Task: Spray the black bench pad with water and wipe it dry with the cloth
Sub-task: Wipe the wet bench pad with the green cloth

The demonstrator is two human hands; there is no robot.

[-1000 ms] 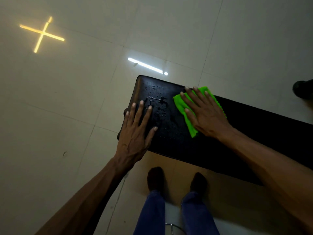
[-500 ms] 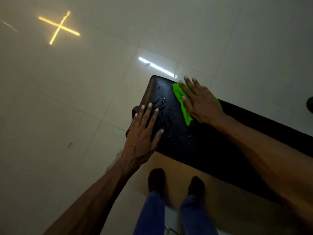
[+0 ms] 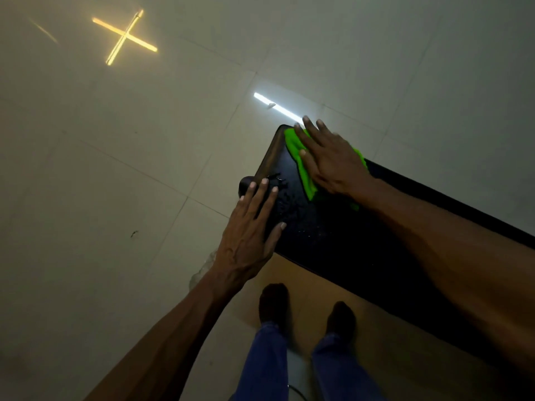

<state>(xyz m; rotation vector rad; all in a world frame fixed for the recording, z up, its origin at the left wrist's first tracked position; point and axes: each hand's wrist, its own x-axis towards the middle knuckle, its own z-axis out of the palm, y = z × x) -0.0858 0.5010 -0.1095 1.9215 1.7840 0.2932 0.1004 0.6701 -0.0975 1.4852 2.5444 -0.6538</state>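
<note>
The black bench pad (image 3: 341, 241) runs from centre to the right edge, with water drops near its left end. A bright green cloth (image 3: 304, 169) lies at the pad's far left corner. My right hand (image 3: 330, 160) presses flat on the cloth, fingers spread and reaching the pad's far edge. My left hand (image 3: 252, 230) rests flat on the pad's near left edge, fingers apart, holding nothing. No spray bottle is in view.
Pale floor tiles (image 3: 130, 169) surround the bench, with a yellow cross-shaped light reflection (image 3: 124, 37) and a white strip reflection (image 3: 275, 107). My feet (image 3: 273, 305) in blue trousers stand just in front of the pad.
My right hand has pushed the green cloth toward the pad's far left corner, clearing drops along its path. My left hand stays planted on the near edge. The view shifted slightly.
</note>
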